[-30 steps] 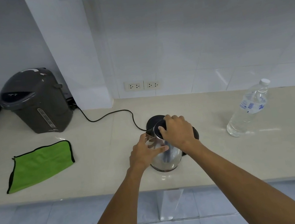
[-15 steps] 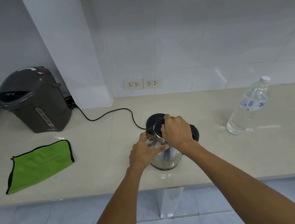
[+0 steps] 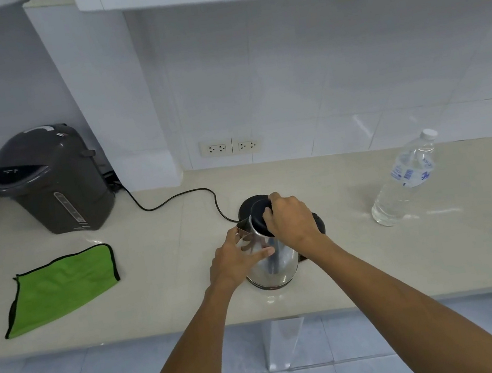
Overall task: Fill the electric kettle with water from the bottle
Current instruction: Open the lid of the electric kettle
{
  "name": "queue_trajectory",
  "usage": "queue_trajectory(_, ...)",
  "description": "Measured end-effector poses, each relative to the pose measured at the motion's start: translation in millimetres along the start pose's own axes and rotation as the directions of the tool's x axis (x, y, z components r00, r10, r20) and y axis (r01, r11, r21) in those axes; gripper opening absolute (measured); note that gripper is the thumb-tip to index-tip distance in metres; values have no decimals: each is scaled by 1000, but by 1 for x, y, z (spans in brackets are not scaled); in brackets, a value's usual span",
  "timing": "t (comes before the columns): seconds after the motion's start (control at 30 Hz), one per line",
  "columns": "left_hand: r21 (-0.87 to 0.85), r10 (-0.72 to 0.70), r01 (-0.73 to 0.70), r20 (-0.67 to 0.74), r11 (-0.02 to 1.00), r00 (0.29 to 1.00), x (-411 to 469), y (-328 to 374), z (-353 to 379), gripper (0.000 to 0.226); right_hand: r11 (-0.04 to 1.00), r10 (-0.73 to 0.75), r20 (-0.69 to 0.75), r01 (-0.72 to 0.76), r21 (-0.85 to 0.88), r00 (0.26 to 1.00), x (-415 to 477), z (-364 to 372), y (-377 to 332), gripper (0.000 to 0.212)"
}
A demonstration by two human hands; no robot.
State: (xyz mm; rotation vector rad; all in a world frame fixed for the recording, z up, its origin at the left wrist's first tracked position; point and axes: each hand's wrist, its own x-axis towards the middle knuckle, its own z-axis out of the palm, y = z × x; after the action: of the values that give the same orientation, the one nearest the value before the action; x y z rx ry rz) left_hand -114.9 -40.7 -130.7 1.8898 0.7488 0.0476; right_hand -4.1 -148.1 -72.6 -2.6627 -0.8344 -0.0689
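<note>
The water bottle at the right of the frame carried a pale label with blue print, too small and blurred to read. The dark grey hot-water pot at the left showed a narrow panel down its front, but no word on it could be made out.

The electric kettle, with its shiny steel body, stood on the counter at the centre of the frame, near the front edge. The right hand sat on top of it, fingers curled and closed around the black lid, which looked tilted up at its far side; whether it had come free of the rim could not be told. The left hand lay against the kettle's left flank just under the spout, fingers spread and only loosely bent, the thumb reaching across the steel toward the middle. It pressed on the body rather than wrapping it.

A black round base peeked out behind the kettle, and a black cord ran from there toward the pot at the left. The bottle stood upright, white cap on, well apart from the kettle, close to the wall. A green cloth lay flat at the lower left of the counter. Two white wall sockets sat above the counter behind the kettle.
</note>
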Motion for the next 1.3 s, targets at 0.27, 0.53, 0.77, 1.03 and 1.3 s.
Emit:
queue_trajectory(0.27, -37, 11, -10, 26, 999, 1000, 2, -7, -1, 114, 961, 33, 4, -33, 275, 999, 2, -21, 24, 27)
queue_trajectory(0.53, -44, 15, -14, 13, 999, 1000, 6, -11, 2, 108, 846, 117, 36, -118, 521, 992, -5, -35, 47, 29)
queue_trajectory(0.77, -32, 22, -22, 20, 999, 1000, 6, -11, 1, 101, 679, 249, 49, -211, 703, 967, -15, -41, 64, 30)
queue_trajectory(1.03, 9, 43, -43, 12, 999, 999, 9, -13, 3, 87, 457, 301, 145, -276, 846, 943, -18, -24, 89, 26)
queue_trajectory(1.3, 17, 50, -50, -3, 999, 999, 10, -12, 6, 73, 128, 365, 204, -266, 955, 908, -28, -15, 100, 19)
